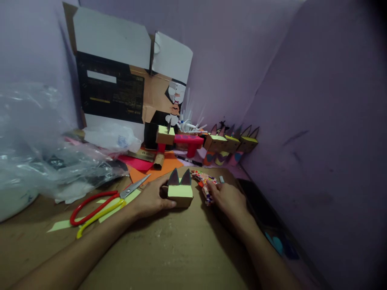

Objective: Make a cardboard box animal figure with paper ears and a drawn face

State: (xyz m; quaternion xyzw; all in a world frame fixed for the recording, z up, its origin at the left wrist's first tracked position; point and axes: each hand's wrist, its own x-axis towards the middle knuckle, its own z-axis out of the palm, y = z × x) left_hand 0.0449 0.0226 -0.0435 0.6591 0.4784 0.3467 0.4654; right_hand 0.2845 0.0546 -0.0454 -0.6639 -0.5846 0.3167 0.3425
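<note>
My left hand grips a small cardboard box from its left side, thumb at the front and fingers behind. The box has a pale yellow-green top and two dark pointed ears standing up from it. To its right, my right hand has its fingers closed on a flower-patterned glue gun with a red-orange trigger. A whitish stick end shows just behind the gun. Part of the gun's body is hidden by my fingers.
Scissors with red and yellow handles lie on paper strips at left. Clear plastic bags crowd the left. An opened carton leans on the wall. Several eared cardboard figures line the back right. A dark tray-like object is at right.
</note>
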